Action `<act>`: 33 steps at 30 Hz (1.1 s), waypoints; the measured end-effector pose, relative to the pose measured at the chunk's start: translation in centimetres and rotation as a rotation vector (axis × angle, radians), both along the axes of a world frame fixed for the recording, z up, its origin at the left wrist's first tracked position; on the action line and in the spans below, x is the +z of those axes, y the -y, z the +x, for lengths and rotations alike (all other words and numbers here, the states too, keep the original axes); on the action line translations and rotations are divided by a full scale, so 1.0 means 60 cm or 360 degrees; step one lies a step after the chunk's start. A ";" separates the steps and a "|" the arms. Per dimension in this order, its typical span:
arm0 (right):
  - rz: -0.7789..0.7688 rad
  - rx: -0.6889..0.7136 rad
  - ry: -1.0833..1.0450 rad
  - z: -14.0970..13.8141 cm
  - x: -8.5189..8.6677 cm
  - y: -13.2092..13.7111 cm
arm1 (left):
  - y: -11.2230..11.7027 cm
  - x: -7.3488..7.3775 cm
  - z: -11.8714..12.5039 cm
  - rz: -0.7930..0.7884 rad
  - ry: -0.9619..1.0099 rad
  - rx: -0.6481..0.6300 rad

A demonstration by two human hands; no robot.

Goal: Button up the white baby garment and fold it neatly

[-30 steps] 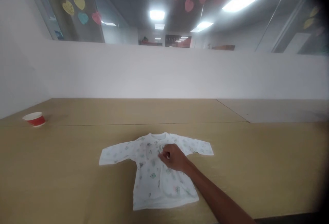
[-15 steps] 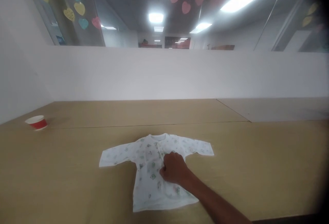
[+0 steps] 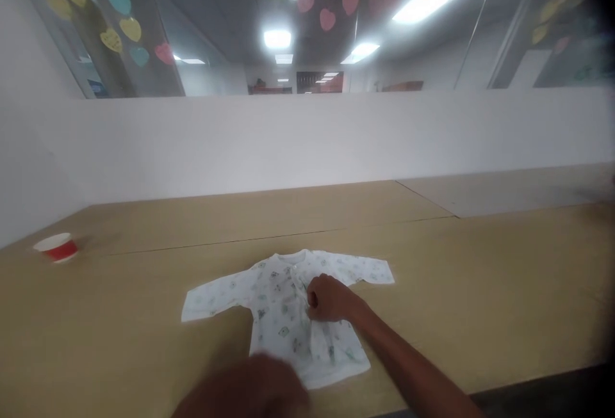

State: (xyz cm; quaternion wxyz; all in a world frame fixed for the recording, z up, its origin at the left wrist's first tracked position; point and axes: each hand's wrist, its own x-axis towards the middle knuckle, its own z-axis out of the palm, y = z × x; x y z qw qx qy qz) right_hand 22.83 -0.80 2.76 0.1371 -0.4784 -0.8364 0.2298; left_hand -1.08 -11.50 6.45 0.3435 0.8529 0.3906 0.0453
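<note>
A small white baby shirt (image 3: 281,325) with a green and grey print lies spread on the table, sleeves stretched out to both sides and neckline away from me. My right hand (image 3: 330,299) is closed over the middle of its front, and the cloth is bunched up at the fingers. My left hand (image 3: 254,386) shows at the bottom, over or in front of the shirt's lower left hem. Motion blurs it, so its fingers cannot be made out, and it hides part of the hem.
On the wooden table (image 3: 456,290) a white and red paper cup (image 3: 58,248) stands at the far left. A white wall (image 3: 230,143) runs behind, with a window above bearing several heart-shaped notes. The table's near edge shows at the lower right.
My left hand has come into view from below. My right hand has moved slightly up, and the shirt's front is pulled up in folds beside it. The view has shifted and tilted a little.
</note>
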 end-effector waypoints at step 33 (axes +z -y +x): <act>-0.0466 0.0452 -0.0479 0.020 -0.010 -0.033 | -0.200 -0.098 0.063 -0.0112 0.0650 0.0298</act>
